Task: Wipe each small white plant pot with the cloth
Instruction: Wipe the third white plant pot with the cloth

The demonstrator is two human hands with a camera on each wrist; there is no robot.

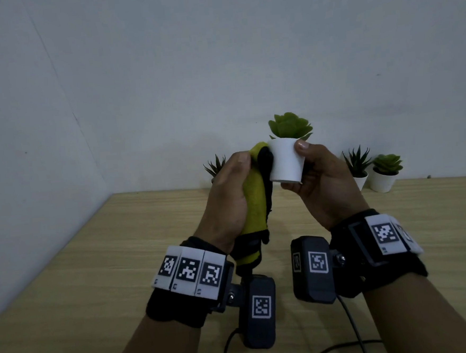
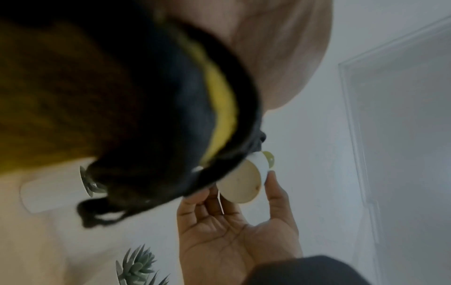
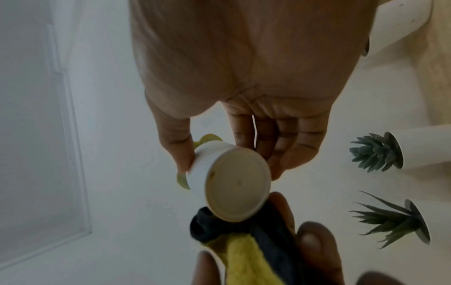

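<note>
My right hand point(image 1: 310, 168) holds a small white pot point(image 1: 286, 162) with a green succulent in the air above the table, thumb on its rim and fingers round its far side. The pot's round base point(image 3: 238, 184) faces the right wrist camera. My left hand point(image 1: 231, 184) grips a bunched yellow and black cloth point(image 1: 257, 191), whose top end presses against the pot's left side. In the left wrist view the cloth point(image 2: 219, 100) fills most of the picture and meets the pot point(image 2: 244, 181).
Two more white pots with green plants point(image 1: 360, 177) point(image 1: 383, 178) stand at the back right of the wooden table point(image 1: 107, 254). A spiky plant point(image 1: 216, 165) shows behind my left hand. Grey walls close the back and left. Cables trail near the front edge.
</note>
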